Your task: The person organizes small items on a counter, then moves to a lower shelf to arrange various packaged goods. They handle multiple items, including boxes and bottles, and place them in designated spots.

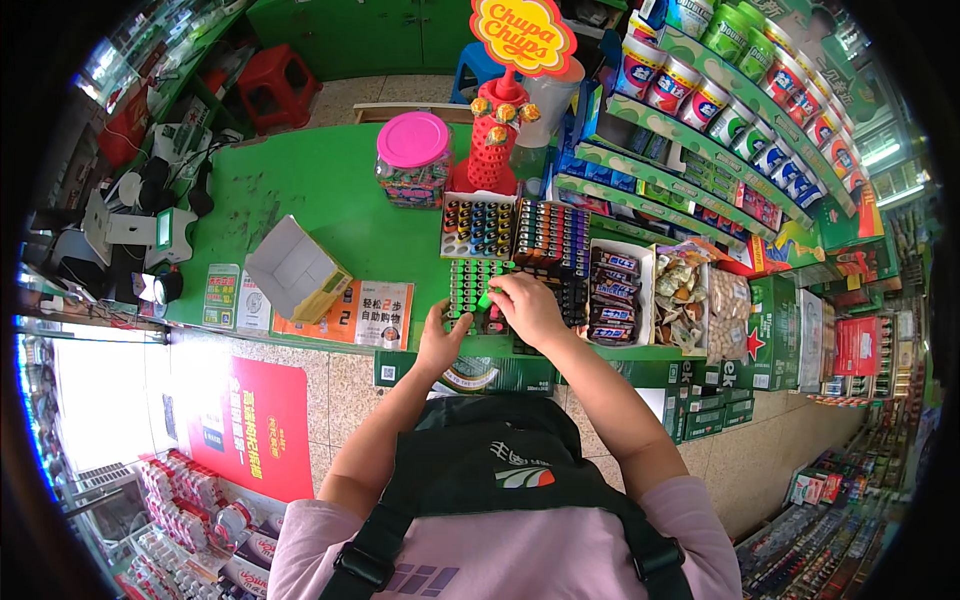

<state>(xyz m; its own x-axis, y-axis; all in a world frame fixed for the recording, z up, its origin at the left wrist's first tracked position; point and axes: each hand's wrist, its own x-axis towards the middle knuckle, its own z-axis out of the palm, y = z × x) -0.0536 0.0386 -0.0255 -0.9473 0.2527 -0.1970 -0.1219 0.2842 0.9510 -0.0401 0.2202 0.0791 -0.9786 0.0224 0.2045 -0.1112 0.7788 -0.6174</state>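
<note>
On the green counter (330,165), my right hand (525,307) pinches a small bright green lighter (484,301) between thumb and fingers. It is over the right side of a tray of green lighters (466,279) standing in rows. My left hand (444,334) rests against the tray's near left corner, thumb and fingers apart; whether it grips the edge is hard to tell. A few pink lighters (495,325) show beside the right fingers. Behind the tray stands a white box of yellow, blue and red lighters (480,225), and to its right a rack of multicoloured lighters (553,236).
An empty tilted carton (296,266) lies left, over printed sheets (384,315). A pink-lidded jar (412,161) and a red lollipop stand (491,142) are behind the lighters. Right are a Snickers box (616,292), packaged snacks (681,296) and a gum rack (705,161).
</note>
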